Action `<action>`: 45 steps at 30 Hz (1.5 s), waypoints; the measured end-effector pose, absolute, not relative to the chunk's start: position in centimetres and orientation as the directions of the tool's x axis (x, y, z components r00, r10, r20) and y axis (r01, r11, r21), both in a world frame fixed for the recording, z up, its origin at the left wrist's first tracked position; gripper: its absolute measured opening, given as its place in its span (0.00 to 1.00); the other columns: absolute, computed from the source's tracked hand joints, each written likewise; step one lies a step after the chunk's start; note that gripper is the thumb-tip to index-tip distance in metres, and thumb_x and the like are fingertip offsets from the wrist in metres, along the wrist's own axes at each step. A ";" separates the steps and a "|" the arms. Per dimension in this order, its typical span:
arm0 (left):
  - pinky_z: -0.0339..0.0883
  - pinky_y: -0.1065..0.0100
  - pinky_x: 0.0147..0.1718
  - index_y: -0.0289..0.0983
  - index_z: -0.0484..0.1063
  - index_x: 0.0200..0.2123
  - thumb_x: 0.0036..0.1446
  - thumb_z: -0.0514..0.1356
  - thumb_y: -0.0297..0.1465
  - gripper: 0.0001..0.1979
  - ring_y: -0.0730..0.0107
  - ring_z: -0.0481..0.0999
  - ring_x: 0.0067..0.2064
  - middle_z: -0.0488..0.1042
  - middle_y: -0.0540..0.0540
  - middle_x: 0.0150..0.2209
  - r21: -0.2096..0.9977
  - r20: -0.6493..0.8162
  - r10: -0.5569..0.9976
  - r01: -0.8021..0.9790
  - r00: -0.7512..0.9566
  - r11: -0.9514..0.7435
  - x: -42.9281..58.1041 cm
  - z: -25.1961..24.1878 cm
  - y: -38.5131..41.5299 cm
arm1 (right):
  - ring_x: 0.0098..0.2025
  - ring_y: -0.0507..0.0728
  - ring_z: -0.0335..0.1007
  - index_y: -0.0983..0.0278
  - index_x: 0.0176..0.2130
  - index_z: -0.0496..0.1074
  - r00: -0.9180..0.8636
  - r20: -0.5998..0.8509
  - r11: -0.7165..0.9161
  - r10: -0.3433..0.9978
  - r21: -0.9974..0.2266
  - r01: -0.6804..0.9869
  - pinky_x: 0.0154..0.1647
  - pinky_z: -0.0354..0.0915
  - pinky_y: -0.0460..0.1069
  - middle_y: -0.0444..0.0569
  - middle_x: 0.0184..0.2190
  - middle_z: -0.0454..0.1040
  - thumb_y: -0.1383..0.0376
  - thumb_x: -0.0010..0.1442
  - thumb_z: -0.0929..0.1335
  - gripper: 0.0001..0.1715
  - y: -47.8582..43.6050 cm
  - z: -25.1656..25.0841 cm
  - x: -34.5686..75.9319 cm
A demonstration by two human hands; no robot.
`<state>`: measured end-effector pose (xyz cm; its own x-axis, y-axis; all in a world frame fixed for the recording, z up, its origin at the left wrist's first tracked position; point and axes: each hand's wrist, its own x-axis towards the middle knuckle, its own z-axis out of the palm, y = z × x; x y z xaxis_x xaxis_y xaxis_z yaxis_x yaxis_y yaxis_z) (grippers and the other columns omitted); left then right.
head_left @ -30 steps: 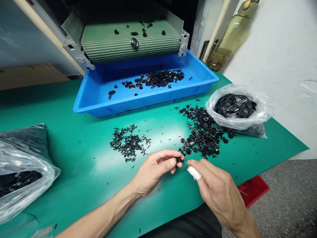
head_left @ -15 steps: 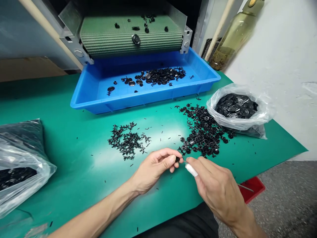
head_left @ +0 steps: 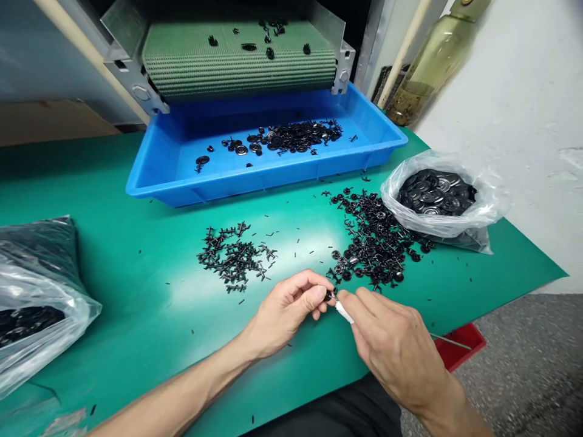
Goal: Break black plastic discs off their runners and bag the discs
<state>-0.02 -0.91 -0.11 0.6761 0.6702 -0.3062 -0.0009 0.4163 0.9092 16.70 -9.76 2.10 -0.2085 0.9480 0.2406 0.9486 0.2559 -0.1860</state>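
Observation:
My left hand (head_left: pixel 291 309) pinches a small black plastic part (head_left: pixel 328 295) between thumb and forefinger, above the green tabletop. Close against it, my right hand (head_left: pixel 387 334) grips a thin metal-tipped tool, mostly hidden by the fingers; its tip meets the part. White wrapping (head_left: pixel 344 312) shows at the right thumb's tip. Just beyond the hands lies a heap of black round-headed parts with stems (head_left: pixel 373 243). Left of it is a smaller pile of black branched plastic pieces (head_left: pixel 234 258).
A green conveyor belt (head_left: pixel 237 73) carrying several black pieces ends over a blue tray (head_left: pixel 268 179) of black parts. Plastic bags of black parts stand right (head_left: pixel 441 224) and left (head_left: pixel 40 267). A red tray (head_left: pixel 473 337), crossed by a thin rod, sits below the table edge.
The round black piece at the belt's front edge is gone from there. My right hand has shifted slightly left, bringing the tool closer to the part. My left hand stays almost still.

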 end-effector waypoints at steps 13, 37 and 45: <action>0.70 0.68 0.33 0.36 0.73 0.38 0.57 0.63 0.35 0.09 0.71 0.75 0.30 0.78 0.47 0.32 0.953 -0.286 0.811 0.060 0.510 0.298 0.6 -0.4 -2.1 | 0.34 0.56 0.73 0.64 0.44 0.71 0.231 0.143 -0.112 0.962 -0.565 0.817 0.33 0.65 0.47 0.50 0.33 0.76 0.74 0.61 0.57 0.19 -9.9 -0.5 16.0; 0.64 0.70 0.32 0.34 0.73 0.40 0.58 0.64 0.35 0.11 0.74 0.71 0.29 0.77 0.45 0.33 0.803 -0.333 0.693 -0.192 0.640 0.564 0.1 -0.7 -0.8 | 0.41 0.53 0.72 0.62 0.52 0.67 0.065 0.180 0.082 0.981 -0.701 0.709 0.40 0.68 0.46 0.49 0.40 0.74 0.74 0.64 0.56 0.22 -10.0 1.4 16.4; 0.65 0.70 0.34 0.35 0.74 0.43 0.60 0.62 0.34 0.10 0.75 0.71 0.30 0.77 0.45 0.34 0.839 -0.294 0.697 -0.172 0.654 0.516 0.1 -0.8 -1.0 | 0.30 0.55 0.70 0.63 0.35 0.69 -0.085 0.180 0.161 0.980 -0.463 0.871 0.30 0.61 0.48 0.47 0.28 0.72 0.75 0.63 0.56 0.16 -10.1 1.9 16.4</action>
<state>0.09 -0.95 -0.81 0.6542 0.6966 -0.2944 -0.1719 0.5161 0.8391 16.41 -10.10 1.94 -0.0849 0.9800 0.1801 0.8714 0.1607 -0.4635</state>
